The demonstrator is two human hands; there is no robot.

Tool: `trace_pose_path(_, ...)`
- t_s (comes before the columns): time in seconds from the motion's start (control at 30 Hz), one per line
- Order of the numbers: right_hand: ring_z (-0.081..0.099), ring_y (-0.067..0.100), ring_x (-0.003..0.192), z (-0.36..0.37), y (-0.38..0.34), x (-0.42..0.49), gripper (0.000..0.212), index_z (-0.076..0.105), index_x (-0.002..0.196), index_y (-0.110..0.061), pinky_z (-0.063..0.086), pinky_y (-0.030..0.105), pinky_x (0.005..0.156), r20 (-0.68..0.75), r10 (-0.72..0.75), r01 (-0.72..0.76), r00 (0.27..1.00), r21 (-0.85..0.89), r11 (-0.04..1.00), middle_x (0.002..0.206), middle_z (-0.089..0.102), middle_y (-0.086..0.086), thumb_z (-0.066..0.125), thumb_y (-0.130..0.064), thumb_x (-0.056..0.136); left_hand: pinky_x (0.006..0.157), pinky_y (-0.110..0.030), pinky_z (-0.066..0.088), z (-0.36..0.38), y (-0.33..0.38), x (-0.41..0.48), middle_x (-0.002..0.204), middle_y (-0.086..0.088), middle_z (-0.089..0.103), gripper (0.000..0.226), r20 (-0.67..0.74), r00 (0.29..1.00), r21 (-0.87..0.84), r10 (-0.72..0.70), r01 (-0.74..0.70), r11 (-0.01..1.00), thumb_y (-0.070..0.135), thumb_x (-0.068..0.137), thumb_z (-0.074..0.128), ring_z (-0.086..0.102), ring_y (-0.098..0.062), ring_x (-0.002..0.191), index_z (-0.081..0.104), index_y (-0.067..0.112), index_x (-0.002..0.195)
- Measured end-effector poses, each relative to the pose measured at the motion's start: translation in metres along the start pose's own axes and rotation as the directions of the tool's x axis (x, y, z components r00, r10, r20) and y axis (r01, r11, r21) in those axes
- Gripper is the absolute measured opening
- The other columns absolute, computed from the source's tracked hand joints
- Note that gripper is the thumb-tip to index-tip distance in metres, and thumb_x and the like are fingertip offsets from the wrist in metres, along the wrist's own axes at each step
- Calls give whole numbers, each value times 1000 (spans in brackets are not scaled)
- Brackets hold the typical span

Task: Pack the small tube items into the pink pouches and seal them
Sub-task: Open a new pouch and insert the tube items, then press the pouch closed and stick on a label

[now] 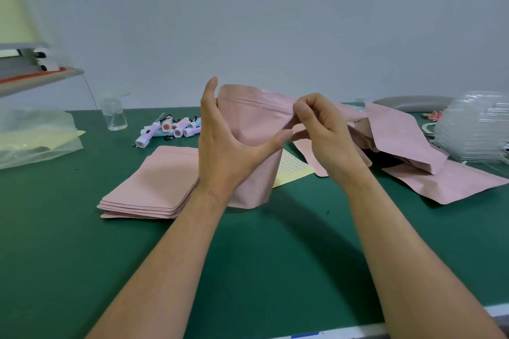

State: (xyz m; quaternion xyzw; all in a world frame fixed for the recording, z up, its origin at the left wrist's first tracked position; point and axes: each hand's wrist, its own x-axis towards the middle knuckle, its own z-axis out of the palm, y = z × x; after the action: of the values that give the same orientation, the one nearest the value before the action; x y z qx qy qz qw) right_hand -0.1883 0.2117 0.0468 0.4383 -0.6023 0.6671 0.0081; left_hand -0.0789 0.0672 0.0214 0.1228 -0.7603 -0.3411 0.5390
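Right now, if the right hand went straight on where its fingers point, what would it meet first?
The right hand pinches the pouch, so that comes first; beyond it, probably the left hand at the other edge, depth unclear.

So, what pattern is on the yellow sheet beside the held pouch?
Small dots on the yellow sheet, head view.

Front: green mat (275,270) open along the near edge.
Left: pouch stack (148,187) blocks; tubes (180,126) just behind.
Right: loose pouches (399,140), perhaps overlapping, crowd the mat.
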Motion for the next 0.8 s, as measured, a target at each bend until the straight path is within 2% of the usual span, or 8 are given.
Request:
trace_pose_path(0.13, 70, 22, 66, 1, 8, 2, 20, 56, 98, -5, 58, 43, 64, -60, 108, -115, 992, -123, 986, 81, 68, -1, 50, -22, 109, 108, -38, 49, -3, -3, 4, 148, 3, 53, 109, 74, 991, -83, -110, 116, 990, 81, 76, 73, 54, -5, 133, 17, 37, 159)
trace_pose_path(0.2, 61, 24, 51, 0, 13, 3, 22, 55, 101, -2, 52, 40, 55, -78, 155, -167, 985, -189, 968, 79, 69, 2, 50, -22, 108, 94, -31, 50, -1, -9, 9, 118, 16, 63, 77, 138, 952, -160, -274, 295, 942, 72, 92, 63, 58, 15, 102, 40, 29, 151)
trace_pose_path(0.27, 50, 20, 46, -2, 18, 4, 23, 55, 100, 1, 45, 31, 49, -120, 164, -188, 979, -223, 957, 73, 63, 3, 51, -20, 108, 83, -32, 47, -1, -17, 15, 100, 12, 63, 45, 280, 855, -233, -437, 502, 833, 58, 101, 60, 58, 4, 83, 65, 21, 125)
trace_pose_path(0.37, 46, 19, 51, -5, 26, 4, 30, 58, 102, 5, 39, 29, 49, -135, 220, -240, 966, -151, 959, 76, 58, 11, 53, -24, 107, 80, -38, 49, -3, -26, 15, 99, -10, 72, 41, 421, 750, -293, -511, 645, 705, 43, 103, 64, 62, -23, 87, 75, 5, 114)
trace_pose_path(0.47, 49, 18, 59, -9, 33, 2, 40, 67, 99, 0, 40, 27, 48, 1, 328, -327, 945, -94, 940, 78, 58, 6, 61, -39, 103, 74, -36, 49, 0, -29, 7, 91, -13, 71, 34, 411, 742, -345, -530, 665, 663, 42, 99, 71, 63, -23, 78, 71, 12, 84)
trace_pose_path(0.57, 47, 16, 60, -15, 44, -1, 31, 68, 86, -8, 40, 24, 47, 53, 375, -370, 926, -86, 925, 72, 58, 1, 70, -37, 98, 71, -32, 50, 3, -35, 0, 88, -11, 70, 35, 434, 700, -296, -568, 706, 644, 45, 94, 77, 63, -22, 76, 68, 12, 89)
trace_pose_path(0.67, 55, 11, 62, -15, 54, -3, 23, 68, 84, -16, 45, 22, 51, 78, 422, -412, 903, -117, 904, 73, 62, -4, 70, -35, 97, 61, -27, 49, -2, -44, -2, 79, -6, 71, 38, 472, 649, -223, -597, 743, 631, 46, 89, 82, 62, -22, 68, 68, 18, 68)
trace_pose_path(0.8, 65, 12, 69, -15, 62, -5, 21, 68, 83, -13, 50, 23, 56, 97, 431, -421, 897, -106, 901, 79, 72, -2, 71, -27, 99, 67, -28, 55, -5, -51, -2, 86, -5, 80, 30, 532, 635, -223, -560, 743, 631, 39, 90, 82, 73, -20, 72, 79, 23, 64)
